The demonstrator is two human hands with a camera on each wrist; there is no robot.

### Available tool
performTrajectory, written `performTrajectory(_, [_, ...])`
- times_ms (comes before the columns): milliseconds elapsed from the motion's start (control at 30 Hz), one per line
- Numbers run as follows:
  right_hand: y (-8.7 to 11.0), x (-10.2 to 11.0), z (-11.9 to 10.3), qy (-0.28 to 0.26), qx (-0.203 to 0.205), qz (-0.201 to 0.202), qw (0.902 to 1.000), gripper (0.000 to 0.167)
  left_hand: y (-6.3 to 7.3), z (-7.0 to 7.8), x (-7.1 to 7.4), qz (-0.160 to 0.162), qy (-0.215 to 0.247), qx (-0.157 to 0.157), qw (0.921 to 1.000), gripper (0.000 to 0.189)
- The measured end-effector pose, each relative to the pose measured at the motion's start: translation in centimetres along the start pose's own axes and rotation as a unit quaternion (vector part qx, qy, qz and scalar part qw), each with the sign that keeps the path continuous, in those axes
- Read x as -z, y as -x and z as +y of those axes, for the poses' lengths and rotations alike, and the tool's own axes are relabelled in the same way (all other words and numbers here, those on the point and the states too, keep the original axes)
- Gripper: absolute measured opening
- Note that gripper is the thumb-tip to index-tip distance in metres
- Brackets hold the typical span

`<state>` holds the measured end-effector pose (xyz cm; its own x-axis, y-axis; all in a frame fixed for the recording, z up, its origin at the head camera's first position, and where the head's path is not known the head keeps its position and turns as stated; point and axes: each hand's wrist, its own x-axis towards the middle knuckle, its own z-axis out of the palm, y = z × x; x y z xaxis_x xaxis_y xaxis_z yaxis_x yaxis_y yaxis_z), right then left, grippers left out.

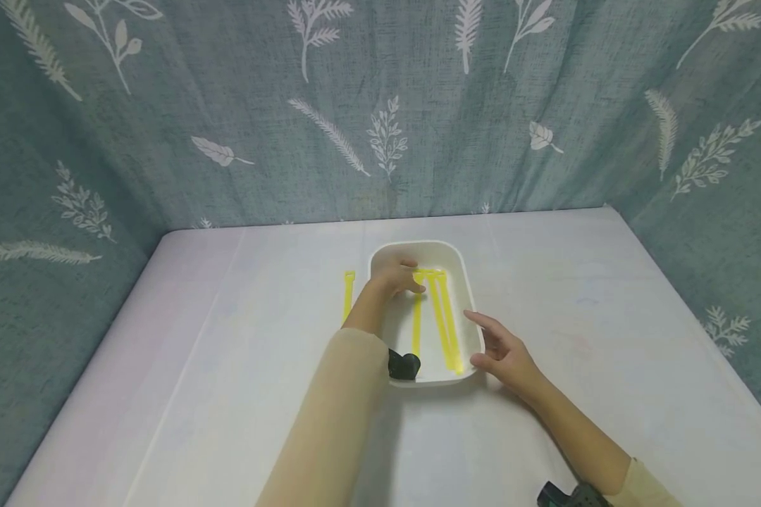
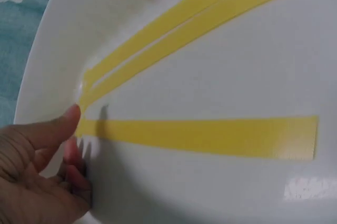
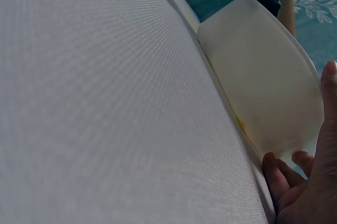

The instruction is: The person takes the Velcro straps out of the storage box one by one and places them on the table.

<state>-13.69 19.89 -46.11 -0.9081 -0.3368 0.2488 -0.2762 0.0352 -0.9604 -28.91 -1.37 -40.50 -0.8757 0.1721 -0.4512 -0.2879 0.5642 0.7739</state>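
Observation:
Three yellow straps with wider looped heads, like cable ties (image 1: 448,317), lie in a white tray (image 1: 428,381). My left hand (image 1: 393,276) reaches into the tray's far end, thumb and fingers apart around the head of the leftmost tie (image 2: 205,137). That tie lies flat along the tray floor. My right hand (image 1: 506,355) rests against the tray's right side, fingertips at the rim. In the right wrist view, fingers (image 3: 271,174) meet the lower part of the tray's outer wall (image 3: 258,76).
Another yellow tie (image 1: 349,292) lies on the white-covered table (image 1: 228,394) just left of the tray, partly hidden by my left forearm. A blue-green leaf-patterned curtain (image 1: 247,105) hangs behind the table and on both sides.

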Motion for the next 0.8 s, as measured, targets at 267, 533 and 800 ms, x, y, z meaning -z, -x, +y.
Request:
performTrajectory(267, [0.2, 0.0, 0.1, -0.009, -0.006, -0.006, 0.9999, 0.063, -4.4, -2.6, -1.0, -0.006, -0.01, -0.024, 0.9996, 0.072])
performTrajectory(533, [0.3, 0.0, 0.0, 0.0, -0.018, -0.002, 0.9998, 0.062, 1.2, -0.1, -0.8, -0.004, -0.038, -0.041, 0.9984, 0.072])
performTrajectory(800, [0.1, -0.1, -0.1, -0.004, -0.011, 0.002, 0.9999, 0.061, -0.7, -1.3, -0.9, 0.03, -0.072, -0.057, 0.9953, 0.063])
